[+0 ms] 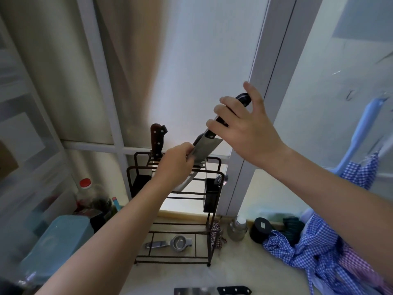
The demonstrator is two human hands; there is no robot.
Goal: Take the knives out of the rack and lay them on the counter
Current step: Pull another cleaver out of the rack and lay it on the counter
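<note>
Lying at the near edge of the counter (187, 277), a cleaver (212, 291) is cut off by the frame: blade left, black riveted handle right, long axis along the edge.

Further in, a dark wire rack (174, 211) stands upright at the back of the counter, against the window frame. On its lowest tier, a metal squeezer (170, 243). Right of the rack along the back edge: a glass jar (237, 228), a black can (261, 229), then a heap of blue checked cloth (314, 245). Left of the rack: a teal box (57, 241) and a red-capped bottle (87, 192).

Above the rack top, the left hand (176, 165) pinches the lower part of a knife (214, 139) blade between thumb and curled fingers. Right hand (244, 124) is on the black handle, fingers loosely hooked over it, thumb raised, palm partly open; not a full wrap. Knife long axis runs diagonally: handle up and right, blade down and left toward the rack. Whether the blade tip is clear of the slots cannot be told; the left hand hides it.

At the rack's back left corner, a brown knife (157, 141) stands upright in its slot, handle up.
</note>
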